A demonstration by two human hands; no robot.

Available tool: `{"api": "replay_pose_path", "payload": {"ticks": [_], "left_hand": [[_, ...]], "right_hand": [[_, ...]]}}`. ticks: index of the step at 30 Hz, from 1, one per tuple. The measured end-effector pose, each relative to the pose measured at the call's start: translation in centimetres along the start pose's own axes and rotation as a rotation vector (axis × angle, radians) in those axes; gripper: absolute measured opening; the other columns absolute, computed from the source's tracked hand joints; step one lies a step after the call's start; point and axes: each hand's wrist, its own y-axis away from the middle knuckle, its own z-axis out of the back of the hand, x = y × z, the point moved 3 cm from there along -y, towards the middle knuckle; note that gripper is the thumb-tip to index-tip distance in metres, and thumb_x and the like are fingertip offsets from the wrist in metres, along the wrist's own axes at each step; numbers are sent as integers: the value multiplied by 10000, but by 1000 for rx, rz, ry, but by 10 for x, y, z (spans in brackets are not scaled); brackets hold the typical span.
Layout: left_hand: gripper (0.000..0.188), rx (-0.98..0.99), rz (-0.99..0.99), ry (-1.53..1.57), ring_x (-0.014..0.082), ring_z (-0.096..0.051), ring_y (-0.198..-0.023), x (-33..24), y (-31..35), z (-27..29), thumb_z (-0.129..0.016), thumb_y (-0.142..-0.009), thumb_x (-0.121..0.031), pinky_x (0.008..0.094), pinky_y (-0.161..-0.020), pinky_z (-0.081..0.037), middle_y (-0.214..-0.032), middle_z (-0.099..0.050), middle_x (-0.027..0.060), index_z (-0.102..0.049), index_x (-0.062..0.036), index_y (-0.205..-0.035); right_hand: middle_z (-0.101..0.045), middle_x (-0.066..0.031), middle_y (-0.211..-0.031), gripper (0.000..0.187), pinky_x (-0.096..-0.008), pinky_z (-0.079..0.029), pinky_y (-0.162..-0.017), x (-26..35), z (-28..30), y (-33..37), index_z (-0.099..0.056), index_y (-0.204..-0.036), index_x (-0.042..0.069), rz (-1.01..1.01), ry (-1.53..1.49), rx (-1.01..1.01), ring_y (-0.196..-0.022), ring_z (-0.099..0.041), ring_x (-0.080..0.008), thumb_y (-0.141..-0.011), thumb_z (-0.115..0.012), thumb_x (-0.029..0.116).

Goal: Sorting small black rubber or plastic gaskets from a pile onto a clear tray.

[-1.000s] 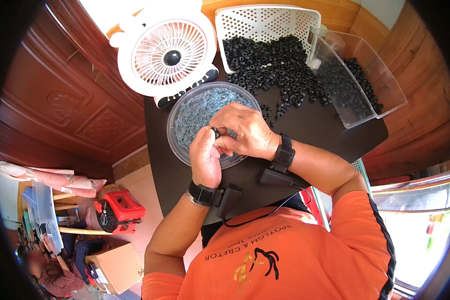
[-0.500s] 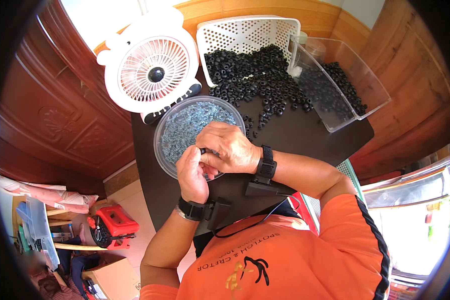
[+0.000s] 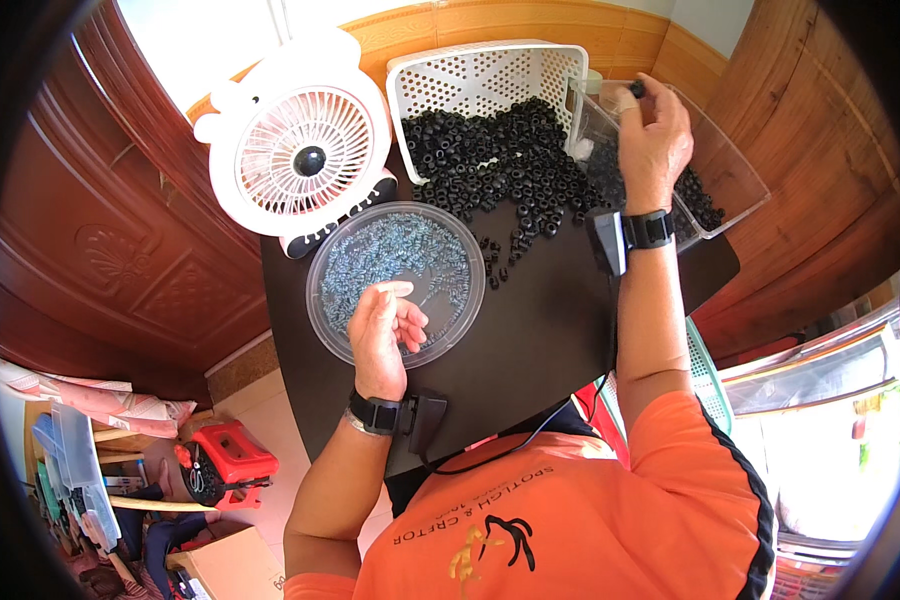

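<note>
Over the front of a round clear tub [image 3: 478, 262] hovers my left hand [image 3: 380, 330], its fingers loosely apart with nothing seen in them. Many small bluish metallic parts [image 3: 385, 250] lie in the tub. My right hand [image 3: 655, 140] is raised above the clear rectangular bin [image 3: 740, 200] at the right, thumb and fingertips pinching a small black ring-like part [image 3: 637, 90]. More such black parts [image 3: 698, 200] lie inside that bin, partly hidden by my hand and wrist. A big pile of black parts [image 3: 510, 150] spills out of a white perforated basket [image 3: 490, 70] onto the dark table.
A white animal-shaped fan [image 3: 310, 160] stands left of the basket, behind the tub. Several loose black parts [image 3: 497, 262] lie beside the tub on the dark table [image 3: 550, 320]. On the floor at left are a red case [image 3: 240, 455] and a cardboard box [image 3: 230, 565].
My hands have parted. My right hand has moved from the tub to above the clear bin at far right, carrying a black part. The left stays over the tub, its fingers now loosened.
</note>
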Motion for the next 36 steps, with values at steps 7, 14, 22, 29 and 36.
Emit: {"api": "replay_pose_path", "payload": {"ticks": [7,14,22,29,36], "left_hand": [[305,-14,16,2,88,-512,-530,2,-2,2,-462,-949,-313,203,-477,-387,-689,-595,57,-580,-34,-985],[284,-25,13,16,84,-511,-530,1,-3,6,-491,-936,-299,201,-478,-388,-688,-598,56,-592,-36,-964],[260,-25,38,26,84,-509,-527,1,-3,4,-492,-934,-273,202,-470,-390,-682,-598,55,-592,-35,-963],[247,-4,55,-11,98,-524,-551,4,-5,7,-484,-927,-251,203,-473,-385,-754,-600,64,-576,-41,-1020],[211,160,39,126,97,-543,-613,4,-7,2,-518,-893,-197,199,-504,-403,-813,-578,44,-541,-29,-1018]], "right_hand": [[-640,-117,-997,232,-398,-469,-823,8,-24,29,-651,-957,75,169,-101,211,-977,-578,-300,-757,-683,186],[-617,-105,-684,154,-375,-476,-640,26,-54,83,-645,-772,75,286,-137,1287,-709,-612,-291,-662,-666,181],[-631,-132,-730,167,-416,-471,-669,21,-81,115,-621,-755,59,414,-10,1348,-754,-612,-330,-627,-676,152],[-605,-53,-794,325,-272,-491,-645,88,-48,108,-635,-958,18,161,-784,1119,-713,-583,-134,-661,-763,44],[-612,-69,-849,250,-342,-519,-664,136,-22,138,-633,-898,72,442,-991,1030,-777,-622,-262,-666,-726,63]]}}
